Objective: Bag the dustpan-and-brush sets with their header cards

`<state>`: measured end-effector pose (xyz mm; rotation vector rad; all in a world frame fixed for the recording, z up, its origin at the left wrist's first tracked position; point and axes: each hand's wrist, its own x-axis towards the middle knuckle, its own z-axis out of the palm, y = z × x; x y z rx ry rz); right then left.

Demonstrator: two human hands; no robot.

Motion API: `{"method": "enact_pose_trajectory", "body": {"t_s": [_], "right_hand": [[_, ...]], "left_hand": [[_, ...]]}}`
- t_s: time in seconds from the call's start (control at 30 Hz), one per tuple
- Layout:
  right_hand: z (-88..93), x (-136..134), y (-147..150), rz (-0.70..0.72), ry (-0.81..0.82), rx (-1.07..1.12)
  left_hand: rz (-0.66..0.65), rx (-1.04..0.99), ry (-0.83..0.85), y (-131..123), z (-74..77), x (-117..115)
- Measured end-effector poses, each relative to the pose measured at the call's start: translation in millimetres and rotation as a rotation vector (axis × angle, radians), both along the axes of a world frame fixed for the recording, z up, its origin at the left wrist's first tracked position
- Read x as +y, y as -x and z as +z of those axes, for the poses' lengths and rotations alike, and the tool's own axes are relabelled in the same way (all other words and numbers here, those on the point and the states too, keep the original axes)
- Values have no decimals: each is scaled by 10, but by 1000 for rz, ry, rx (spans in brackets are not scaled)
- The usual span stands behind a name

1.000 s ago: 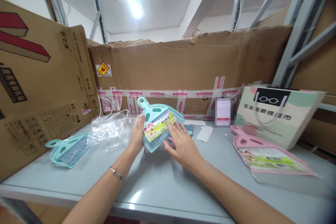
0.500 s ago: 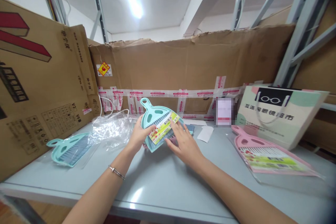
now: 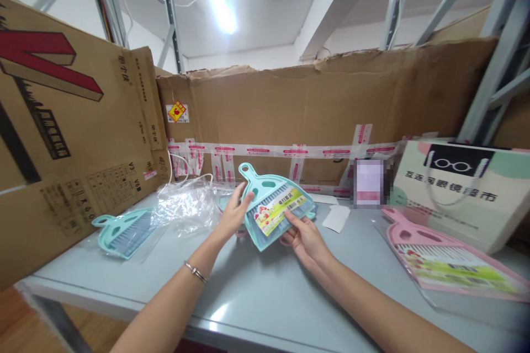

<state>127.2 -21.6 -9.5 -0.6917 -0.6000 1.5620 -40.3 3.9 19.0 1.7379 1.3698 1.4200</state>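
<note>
A mint-green dustpan [image 3: 265, 181] with a grey-blue brush nested in it is held tilted above the table, handle pointing up and to the left. Across its front runs a yellow-green label card [image 3: 276, 212] with printed characters. My left hand [image 3: 234, 215] grips its left edge, thumb on the front. At the lower right edge, my right hand [image 3: 308, 240] pinches it with the thumb in front and the fingers partly hidden underneath. Behind the held dustpan, more mint and pink pieces show only in part.
On the table [image 3: 248, 298], a bagged mint dustpan [image 3: 126, 231] lies left beside crumpled clear plastic [image 3: 186, 204]. A bagged pink dustpan [image 3: 451, 256] lies right, before a paper bag [image 3: 455, 187]. Cardboard boxes [image 3: 256, 105] stand behind; white paper [image 3: 337, 218] lies near them.
My right hand has moved from lying over the label to holding the dustpan's lower right edge, so more of the label shows. The whole view has shifted slightly.
</note>
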Motion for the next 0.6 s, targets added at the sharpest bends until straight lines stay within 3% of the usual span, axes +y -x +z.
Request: {"method": "enact_pose_trajectory", "body": {"t_s": [0.1,0.17,0.3,0.5,0.6], "right_hand": [[-3,44,-39,-85,28,34],[4,77,-71,-121,26,45],[19,121,-129,-145,25,40],[73,107,-167,-138,22,8],[91,90,-162,-110,22,-25]], "left_hand": [[440,476,-110,387,8,152],[678,833,74,643,-42,235],[679,954,241,895,-130,319],[713,1003,161,801,-26,267],[703,1025,176,807,-43,218]]}}
